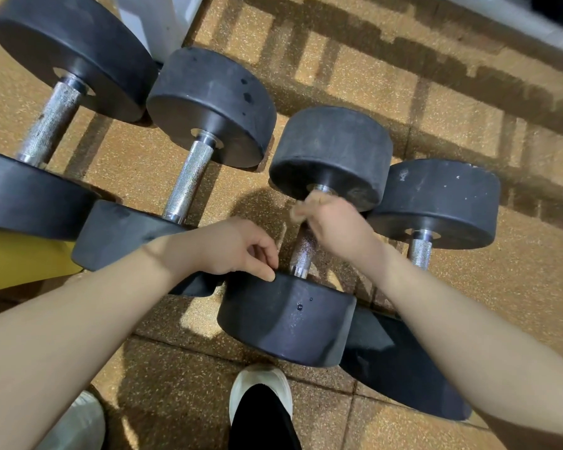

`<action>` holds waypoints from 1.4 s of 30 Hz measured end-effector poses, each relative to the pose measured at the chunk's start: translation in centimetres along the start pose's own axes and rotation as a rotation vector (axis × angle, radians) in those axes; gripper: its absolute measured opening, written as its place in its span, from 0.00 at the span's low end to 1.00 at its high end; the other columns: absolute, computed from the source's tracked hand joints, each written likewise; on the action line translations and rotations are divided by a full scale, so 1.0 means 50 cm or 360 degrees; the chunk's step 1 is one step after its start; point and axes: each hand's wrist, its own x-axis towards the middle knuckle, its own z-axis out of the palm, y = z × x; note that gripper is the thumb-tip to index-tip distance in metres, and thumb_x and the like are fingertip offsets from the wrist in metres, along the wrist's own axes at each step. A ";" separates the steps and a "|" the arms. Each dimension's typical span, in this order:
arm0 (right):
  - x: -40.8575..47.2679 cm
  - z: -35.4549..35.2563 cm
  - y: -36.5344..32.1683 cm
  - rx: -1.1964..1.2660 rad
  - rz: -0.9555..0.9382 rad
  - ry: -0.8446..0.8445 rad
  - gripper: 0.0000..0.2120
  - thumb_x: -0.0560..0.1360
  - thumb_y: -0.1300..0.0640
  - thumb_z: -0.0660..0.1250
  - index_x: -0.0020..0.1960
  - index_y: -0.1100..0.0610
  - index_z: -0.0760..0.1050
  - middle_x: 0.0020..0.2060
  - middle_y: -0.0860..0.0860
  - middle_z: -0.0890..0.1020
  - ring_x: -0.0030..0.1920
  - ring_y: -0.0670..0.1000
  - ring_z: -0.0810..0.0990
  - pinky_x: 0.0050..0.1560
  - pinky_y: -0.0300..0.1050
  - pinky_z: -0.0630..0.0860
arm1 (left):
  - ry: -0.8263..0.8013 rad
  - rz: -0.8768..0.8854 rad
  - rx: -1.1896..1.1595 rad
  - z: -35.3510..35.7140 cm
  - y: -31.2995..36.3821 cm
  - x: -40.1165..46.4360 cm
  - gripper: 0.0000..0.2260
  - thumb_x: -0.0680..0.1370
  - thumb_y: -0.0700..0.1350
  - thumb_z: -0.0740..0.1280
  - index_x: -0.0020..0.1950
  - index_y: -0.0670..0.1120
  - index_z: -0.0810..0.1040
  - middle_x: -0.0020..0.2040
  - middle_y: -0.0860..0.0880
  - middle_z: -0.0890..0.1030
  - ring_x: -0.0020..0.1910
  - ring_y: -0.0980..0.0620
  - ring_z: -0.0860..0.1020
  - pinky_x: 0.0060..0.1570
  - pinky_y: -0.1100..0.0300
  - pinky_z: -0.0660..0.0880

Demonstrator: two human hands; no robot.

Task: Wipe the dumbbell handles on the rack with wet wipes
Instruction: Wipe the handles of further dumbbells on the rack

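Four black dumbbells are lying on the speckled brown floor tiles, handles running roughly from 6 to 12 o'clock, side by side and stepping down from 10 o'clock to 3 o'clock.

You are working on the third dumbbell, near frame centre. Its near head is sitting at 6 o'clock, with a few wet drops on its rim; its far head is at 12 o'clock.

Your right hand is lying over the upper part of its handle, up against the far head. The hand is blurred. A pale scrap — possibly the wipe — is showing at the fingers, but you cannot tell how tightly they are closing, or whether they are gripping the handle itself. The bare lower stretch of handle is looking wet and shiny.

Your left hand is at 9 o'clock of that handle, fingers loosely curled and holding nothing; thumb tip and a fingertip are touching the top edge of the near head.

First dumbbell at 10 o'clock, second dumbbell just right of it, fourth dumbbell at 3 o'clock — its handle is partly hidden behind your right forearm.

A white shoe with a black trouser leg is showing at 6 o'clock; a yellow surface at 9 o'clock.
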 end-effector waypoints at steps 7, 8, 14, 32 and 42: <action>0.067 -0.006 0.012 -0.1094 -0.0208 -0.0559 0.17 0.74 0.66 0.61 0.61 0.57 0.74 0.55 0.55 0.78 0.61 0.57 0.73 0.65 0.48 0.67 | -0.0008 0.0007 0.0031 0.002 0.000 0.000 0.08 0.71 0.46 0.73 0.49 0.49 0.82 0.45 0.53 0.80 0.42 0.61 0.76 0.49 0.65 0.72; 0.067 -0.005 0.009 -0.1090 -0.0225 -0.0573 0.16 0.74 0.66 0.60 0.59 0.56 0.75 0.53 0.54 0.79 0.60 0.56 0.73 0.65 0.49 0.66 | -0.0014 0.0012 0.0043 0.001 0.000 0.001 0.08 0.71 0.47 0.73 0.49 0.49 0.81 0.45 0.53 0.80 0.42 0.61 0.76 0.49 0.66 0.72; 0.044 0.004 -0.082 -0.0724 -0.0111 -0.1239 0.11 0.77 0.62 0.59 0.53 0.53 0.77 0.41 0.50 0.75 0.45 0.54 0.75 0.39 0.42 0.69 | 0.0018 0.0032 0.0016 0.005 -0.009 0.001 0.09 0.70 0.46 0.74 0.50 0.48 0.82 0.42 0.55 0.78 0.42 0.61 0.76 0.45 0.73 0.70; 0.050 -0.005 -0.107 -0.0827 0.0052 -0.1207 0.10 0.78 0.60 0.58 0.53 0.61 0.77 0.45 0.54 0.78 0.43 0.56 0.75 0.41 0.46 0.73 | 0.0008 0.0073 0.0076 0.003 -0.016 0.007 0.08 0.71 0.47 0.74 0.49 0.50 0.82 0.44 0.55 0.79 0.42 0.62 0.76 0.48 0.66 0.73; -0.119 -0.054 -0.060 0.1726 0.0910 -0.0051 0.12 0.78 0.70 0.56 0.49 0.58 0.75 0.46 0.57 0.83 0.48 0.55 0.80 0.52 0.49 0.76 | 0.0029 0.0049 0.0244 -0.003 0.007 -0.003 0.17 0.72 0.48 0.73 0.59 0.49 0.76 0.46 0.56 0.79 0.45 0.59 0.76 0.48 0.67 0.70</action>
